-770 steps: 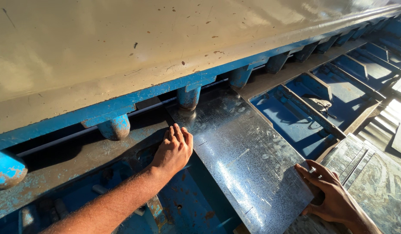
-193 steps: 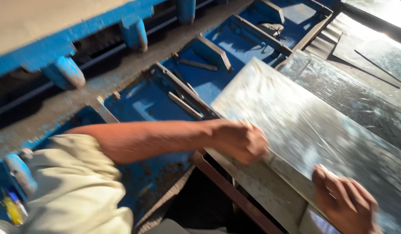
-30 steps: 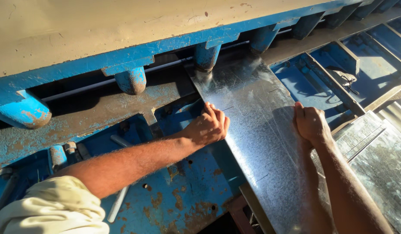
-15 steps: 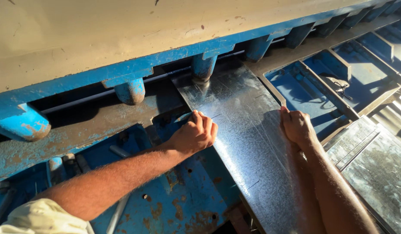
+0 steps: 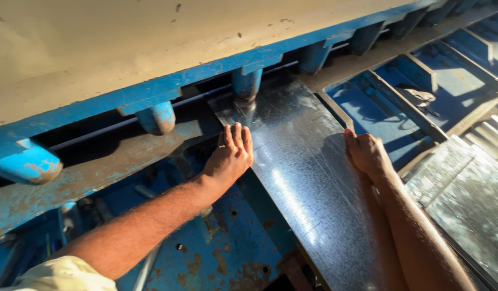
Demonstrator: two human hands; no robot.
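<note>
Head view, present moment. Galvanised metal sheet (image 5: 308,183) lying flat on the blue shear table (image 5: 222,253), far end pushed in under the blue hold-down post (image 5: 247,85) and the cream-coloured guard (image 5: 152,48). Left hand (image 5: 230,156) spread open, fingers together and extended, palm down on the sheet's left edge, clamped on nothing. Right hand (image 5: 367,153) resting over the sheet's right edge, fingers curled downward; whether curled around the edge or merely pressing on top, cannot tell. Second stack of sheets (image 5: 464,205) lying apart to the right, untouched. Worn steel bed strip (image 5: 93,172) bare to the left of the sheet.

Change against half a second earlier: sheet advanced slightly farther beneath the hold-downs; both hands moved up with it, holding the same flanking positions on either edge. Judged as the final squaring of the sheet against the machine, feed nearly complete.

Change against the frame some six seconds earlier: sheet then lifted and tilted clear of the table, gripped in both hands at the near right; now seated flat and aligned under the blade housing.
</note>
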